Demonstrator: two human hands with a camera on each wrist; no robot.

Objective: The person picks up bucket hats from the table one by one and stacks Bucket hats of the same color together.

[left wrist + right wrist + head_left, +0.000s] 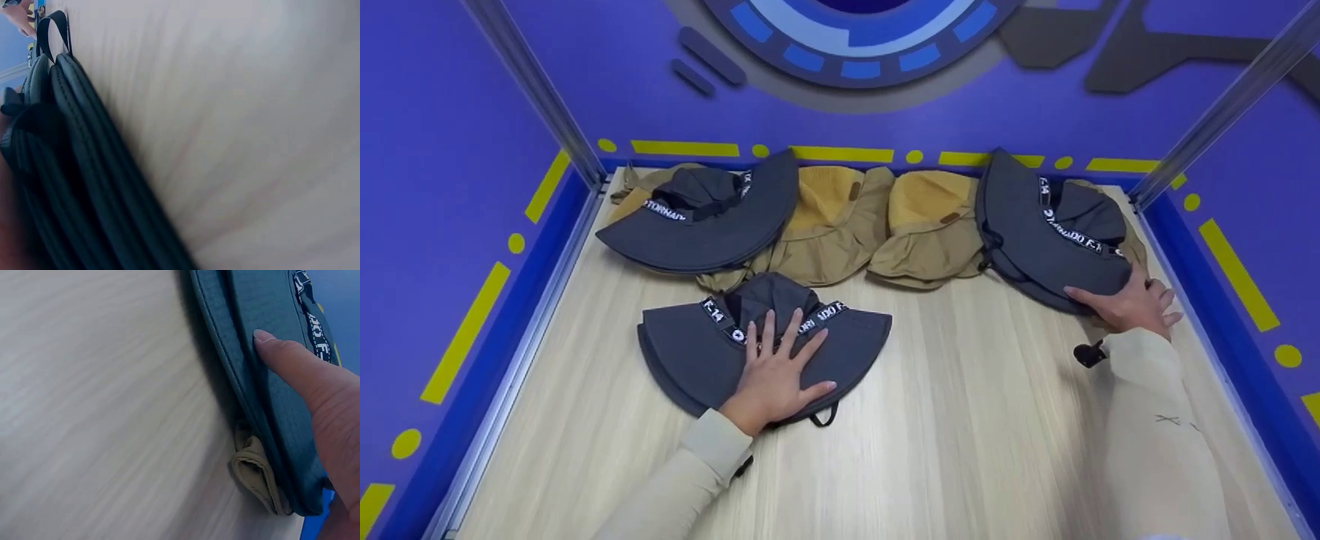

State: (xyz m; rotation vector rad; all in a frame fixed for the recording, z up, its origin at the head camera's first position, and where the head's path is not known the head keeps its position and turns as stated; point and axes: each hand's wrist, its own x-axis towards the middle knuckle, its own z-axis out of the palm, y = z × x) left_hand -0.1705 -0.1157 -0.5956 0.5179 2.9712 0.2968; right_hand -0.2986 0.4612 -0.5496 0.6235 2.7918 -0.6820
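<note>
Near table: the pale wooden table (960,435) shows open wood in front and on the right of the middle.
Left hand: the left hand (772,382) lies flat, with its fingers spread; it grips nothing.
Near hat: the dark gray cloth hat with a wide, curved brim (697,356) is right under the left hand, so that hand is much nearer. Its long way goes left to right. The round brim edge faces the person and the top points away. The brim has layers, but I cannot count the hats.
Room to move: there is lots on the hat's right side, and less behind it, where the back row is near.
Right hand: the right hand (1132,307) has its thumb on a brim and its fingers out past the brim's end. I cannot tell if it pinches.
Right hat: the dark gray cloth hat with a white-lettered band (1027,251) leans at a slant, near the table's right edge.
Back row: two tan and mustard cloth hats (825,232) (934,240) sit between the right hat and another dark gray brimmed hat (712,244).
Far edge: the blue wall with yellow bars (615,82) stands just behind the row.
</note>
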